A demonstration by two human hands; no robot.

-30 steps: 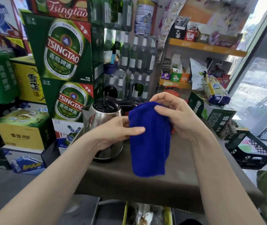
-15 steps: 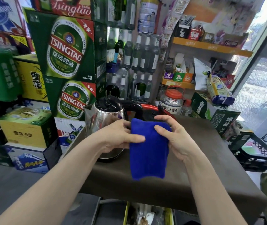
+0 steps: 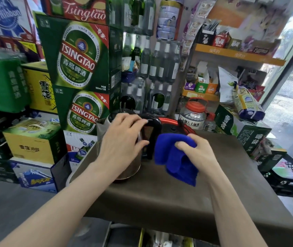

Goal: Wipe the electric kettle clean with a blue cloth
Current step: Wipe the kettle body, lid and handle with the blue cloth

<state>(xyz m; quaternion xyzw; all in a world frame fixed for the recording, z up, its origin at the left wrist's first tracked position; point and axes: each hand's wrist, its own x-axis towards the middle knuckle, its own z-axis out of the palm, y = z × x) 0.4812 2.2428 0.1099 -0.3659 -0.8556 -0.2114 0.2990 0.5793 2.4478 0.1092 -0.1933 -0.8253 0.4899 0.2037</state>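
Observation:
A steel electric kettle [image 3: 130, 167] with a black handle [image 3: 153, 134] stands on the brown-covered table [image 3: 177, 202], near its left edge. My left hand [image 3: 122, 139] lies over the kettle's lid, fingers spread. Its fingertips reach the top of the handle and its thumb is in front of the body. It hides the lid and most of the upper body. Just right of the handle, my right hand [image 3: 197, 154] grips a bunched blue cloth [image 3: 174, 157], which hangs down over the table close to the handle.
A red-rimmed black appliance [image 3: 179, 123] and a jar with a red lid [image 3: 193, 114] stand behind the kettle. Green cartons [image 3: 240, 127] sit at the table's far right, with a black crate [image 3: 288, 173] beyond. Stacked beer cartons [image 3: 81, 59] and bottles fill the left and back.
My left hand let go of the cloth and moved up onto the kettle's top. My right hand bunched the cloth and now holds it alone, lower and nearer the handle.

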